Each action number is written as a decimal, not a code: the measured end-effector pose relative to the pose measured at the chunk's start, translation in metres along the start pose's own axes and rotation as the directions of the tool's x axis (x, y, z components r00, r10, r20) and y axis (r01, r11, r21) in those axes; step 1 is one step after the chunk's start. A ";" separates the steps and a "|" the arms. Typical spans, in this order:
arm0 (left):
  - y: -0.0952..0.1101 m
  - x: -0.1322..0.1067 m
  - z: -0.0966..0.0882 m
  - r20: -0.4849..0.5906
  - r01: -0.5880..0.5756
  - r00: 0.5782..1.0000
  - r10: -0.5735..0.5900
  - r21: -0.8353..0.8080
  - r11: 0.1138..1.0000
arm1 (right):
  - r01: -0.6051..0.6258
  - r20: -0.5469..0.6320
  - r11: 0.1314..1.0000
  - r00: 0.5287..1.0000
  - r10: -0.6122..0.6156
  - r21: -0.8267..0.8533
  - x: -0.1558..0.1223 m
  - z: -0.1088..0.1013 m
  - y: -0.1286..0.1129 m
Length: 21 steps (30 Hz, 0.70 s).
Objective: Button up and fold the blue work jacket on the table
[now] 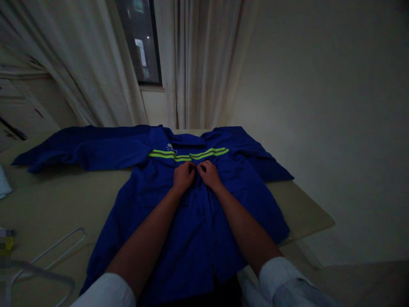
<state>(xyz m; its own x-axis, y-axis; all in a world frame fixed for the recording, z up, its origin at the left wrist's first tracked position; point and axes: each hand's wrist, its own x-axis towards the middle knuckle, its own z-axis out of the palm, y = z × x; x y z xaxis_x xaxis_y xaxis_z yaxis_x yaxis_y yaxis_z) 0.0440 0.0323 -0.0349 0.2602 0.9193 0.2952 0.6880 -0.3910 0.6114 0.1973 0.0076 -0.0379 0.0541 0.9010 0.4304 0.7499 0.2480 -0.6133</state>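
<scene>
A blue work jacket [172,238] with yellow-green stripes across its chest lies spread out, front side up, collar away from me. Its sleeves stretch to the left and right. At the front opening, just below the stripes, my left hand [184,175] pinches the jacket's edge. Right beside it, my right hand [208,174] pinches the other edge, its fingertips almost touching the left ones. Whatever small part sits between the fingertips is too small and dark to make out. Below my hands, the front edges run down towards the hem, parted at the bottom.
The jacket rests on a beige-covered table [64,204], whose right corner juts out near the wall [335,119]. White wire hangers [57,245] lie at the lower left, and a pale cloth [4,183] at the left edge. Curtains [207,64] hang behind.
</scene>
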 end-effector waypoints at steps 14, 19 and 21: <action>-0.003 0.002 0.003 -0.019 0.076 0.996 -0.082 -0.215 0.974 | -0.022 0.017 0.999 1.000 0.021 0.047 -0.001 0.001 0.003; -0.010 0.005 0.006 -0.006 0.083 0.996 -0.088 -0.294 0.952 | -0.025 0.023 0.999 0.999 0.024 0.039 -0.002 0.000 0.000; -0.011 0.006 0.007 -0.008 0.083 0.996 -0.089 -0.305 0.949 | -0.017 0.024 0.999 1.000 0.016 0.036 -0.002 -0.001 0.000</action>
<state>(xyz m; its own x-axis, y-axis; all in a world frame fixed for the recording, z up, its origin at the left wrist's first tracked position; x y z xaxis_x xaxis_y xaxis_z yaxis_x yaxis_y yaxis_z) 0.0428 0.0419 -0.0448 0.1924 0.9502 0.2451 0.4678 -0.3083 0.8283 0.1976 0.0055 -0.0380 0.0504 0.9133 0.4042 0.7243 0.2452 -0.6444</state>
